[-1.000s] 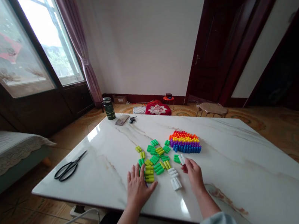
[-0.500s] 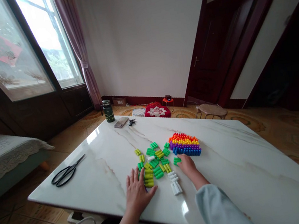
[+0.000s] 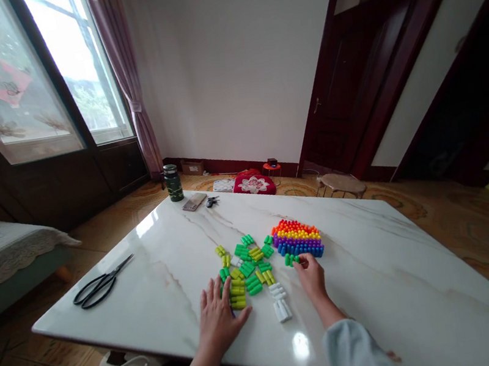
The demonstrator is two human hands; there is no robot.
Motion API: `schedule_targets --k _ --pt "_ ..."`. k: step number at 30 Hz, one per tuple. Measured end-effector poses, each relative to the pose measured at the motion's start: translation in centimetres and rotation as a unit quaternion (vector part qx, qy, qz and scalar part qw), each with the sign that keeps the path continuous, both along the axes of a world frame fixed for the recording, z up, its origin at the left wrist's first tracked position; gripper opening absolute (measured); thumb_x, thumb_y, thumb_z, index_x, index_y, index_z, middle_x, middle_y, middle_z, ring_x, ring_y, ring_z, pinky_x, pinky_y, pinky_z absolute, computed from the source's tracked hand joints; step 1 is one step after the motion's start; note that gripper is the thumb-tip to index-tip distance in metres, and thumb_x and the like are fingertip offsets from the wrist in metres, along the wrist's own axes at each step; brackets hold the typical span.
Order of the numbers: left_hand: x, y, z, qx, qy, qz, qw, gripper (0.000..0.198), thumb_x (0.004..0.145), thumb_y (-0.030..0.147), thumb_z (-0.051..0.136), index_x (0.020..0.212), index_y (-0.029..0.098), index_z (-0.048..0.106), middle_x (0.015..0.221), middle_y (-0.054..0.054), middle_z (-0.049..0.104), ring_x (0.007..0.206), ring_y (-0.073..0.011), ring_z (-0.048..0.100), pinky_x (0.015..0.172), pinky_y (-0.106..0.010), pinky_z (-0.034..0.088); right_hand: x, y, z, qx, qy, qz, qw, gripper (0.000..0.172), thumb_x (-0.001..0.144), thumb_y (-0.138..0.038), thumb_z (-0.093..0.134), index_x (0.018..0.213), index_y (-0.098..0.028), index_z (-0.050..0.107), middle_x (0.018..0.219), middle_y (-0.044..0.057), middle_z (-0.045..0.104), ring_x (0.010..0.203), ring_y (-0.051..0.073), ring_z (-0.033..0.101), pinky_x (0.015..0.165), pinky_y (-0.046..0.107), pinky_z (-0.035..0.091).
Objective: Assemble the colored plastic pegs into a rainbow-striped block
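Note:
My left hand (image 3: pixel 219 317) lies with spread fingers on the table, its fingertips at the edge of a group of yellow-green capsule-like pieces (image 3: pixel 238 295). Thumb and fingertips of my right hand (image 3: pixel 311 274) pinch a short row of green capsule-like pieces (image 3: pixel 290 259). Just behind that row stands a block of small rounded pieces (image 3: pixel 298 237) in red, orange, yellow, purple and blue bands. Between my hands are scattered clusters of green pieces (image 3: pixel 254 285), and white pieces (image 3: pixel 282 310) lie closer to me. Whether the pieces within a cluster are joined cannot be made out.
Black-handled scissors (image 3: pixel 104 284) lie at the left of the white marbled table (image 3: pixel 381 285). A dark bottle (image 3: pixel 173 183), a phone (image 3: pixel 194 201) and keys (image 3: pixel 212 201) are at its far corner. Beyond it are a stool (image 3: pixel 342 183) and a red cushion (image 3: pixel 254 184).
My right hand has shifted slightly right, bringing the green row close to the front of the rainbow-coloured block. My left hand stays flat. The whole view has shifted slightly.

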State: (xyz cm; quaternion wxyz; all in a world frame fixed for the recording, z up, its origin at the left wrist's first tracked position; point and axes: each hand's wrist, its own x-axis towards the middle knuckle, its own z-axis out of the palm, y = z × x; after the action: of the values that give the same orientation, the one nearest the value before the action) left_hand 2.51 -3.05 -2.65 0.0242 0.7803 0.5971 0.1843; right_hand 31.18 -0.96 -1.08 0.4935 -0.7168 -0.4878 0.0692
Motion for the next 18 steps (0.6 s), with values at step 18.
schedule_targets --k 18 --pt "-0.1 0.1 -0.2 0.012 -0.002 -0.007 1.000 0.083 0.075 0.065 0.050 0.142 0.018 0.039 0.149 -0.013 0.033 0.140 -0.0332 0.020 0.113 -0.051 0.012 -2.0 -2.5 -1.2 -0.063 -0.190 0.111 0.973 0.029 0.081 -0.021 0.048 0.102 -0.020 0.067 0.104 0.006 0.062 0.090 0.016 0.061 0.077 0.024 0.046"
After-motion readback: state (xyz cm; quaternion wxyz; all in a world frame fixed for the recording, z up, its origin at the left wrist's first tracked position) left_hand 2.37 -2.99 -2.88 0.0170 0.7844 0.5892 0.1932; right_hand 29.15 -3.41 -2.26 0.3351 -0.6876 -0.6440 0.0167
